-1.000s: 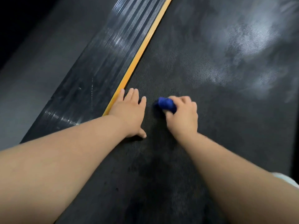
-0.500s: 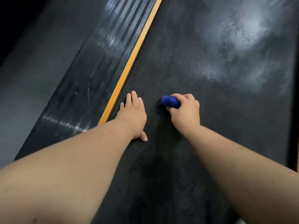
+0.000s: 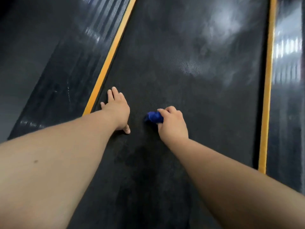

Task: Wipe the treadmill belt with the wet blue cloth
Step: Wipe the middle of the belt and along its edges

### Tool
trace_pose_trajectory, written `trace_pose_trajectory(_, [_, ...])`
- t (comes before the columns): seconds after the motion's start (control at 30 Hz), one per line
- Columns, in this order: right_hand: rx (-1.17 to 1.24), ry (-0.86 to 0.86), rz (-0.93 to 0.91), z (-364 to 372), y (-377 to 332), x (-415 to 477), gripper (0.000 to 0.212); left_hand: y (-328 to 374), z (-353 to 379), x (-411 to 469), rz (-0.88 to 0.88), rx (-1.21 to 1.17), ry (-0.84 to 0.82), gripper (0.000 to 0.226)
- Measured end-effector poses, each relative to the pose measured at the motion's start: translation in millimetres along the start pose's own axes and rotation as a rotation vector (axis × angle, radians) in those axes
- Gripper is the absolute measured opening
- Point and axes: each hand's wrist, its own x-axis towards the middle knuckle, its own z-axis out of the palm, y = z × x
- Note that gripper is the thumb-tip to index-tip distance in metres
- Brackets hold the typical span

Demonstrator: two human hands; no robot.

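Observation:
The black textured treadmill belt [image 3: 189, 96] runs away from me and fills the middle of the view. My right hand [image 3: 172, 124] grips a bunched wet blue cloth [image 3: 154, 117], which sticks out to the left of the fist and touches the belt. My left hand [image 3: 116, 108] lies flat on the belt with straight fingers, close to the left yellow strip. A hand's width of belt separates the two hands. Pale smeared patches show on the belt farther ahead.
A yellow strip [image 3: 105, 66] borders the belt on the left, with a ribbed black side rail [image 3: 66, 66] beyond it. Another yellow strip [image 3: 268, 80] and a glossy rail [image 3: 287, 80] run along the right. Dark floor lies at far left.
The view has swung to the right, so the right yellow strip and rail now show. Both hands stay on the belt, a little further apart, and the right one still holds the cloth.

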Motion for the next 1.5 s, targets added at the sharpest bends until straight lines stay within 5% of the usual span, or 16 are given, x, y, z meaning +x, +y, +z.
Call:
trace_pose_trajectory(0.13, [0.059,0.17,0.001,-18.2,9.3,83.9,0.045,2.3,1.6,15.1,-0.006,0.057,0.035,0.144])
trace_pose_trajectory(0.37, [-0.071,-0.025,-0.366,-2.3,40.6,2.2,0.041,0.3,-0.9,12.8,-0.019,0.027,0.009,0.145])
trace_pose_trajectory(0.6, [-0.032,0.172,-0.158,-5.0,29.7,70.7,0.031,-6.6,11.5,8.5,0.019,0.012,0.125,0.139])
trace_pose_trajectory(0.73, [-0.163,0.077,-0.421,3.4,57.0,-3.4,0.039,-5.1,23.8,-19.2,0.153,0.011,0.195,0.101])
trace_pose_trajectory(0.83, [-0.218,0.032,-0.523,0.8,76.7,-18.7,0.038,20.7,15.4,-32.3,0.248,-0.096,0.158,0.111])
trace_pose_trajectory(1.0, [-0.108,0.195,-0.087,-24.6,76.8,60.9,0.033,75.5,17.9,-19.0,0.208,-0.073,0.117,0.127])
trace_pose_trajectory(1.3, [-0.204,-0.055,-0.451,-22.1,103.7,-18.7,0.034,88.5,28.7,-12.0,0.123,-0.016,0.155,0.118])
trace_pose_trajectory(1.4, [-0.148,0.027,-0.367,-27.5,107.1,7.8,0.037,87.6,27.6,-11.0,0.118,-0.031,0.139,0.12])
trace_pose_trajectory(1.5, [-0.006,0.175,-0.084,-35.9,101.4,62.2,0.034,86.3,27.6,-8.1,0.118,-0.032,0.113,0.12])
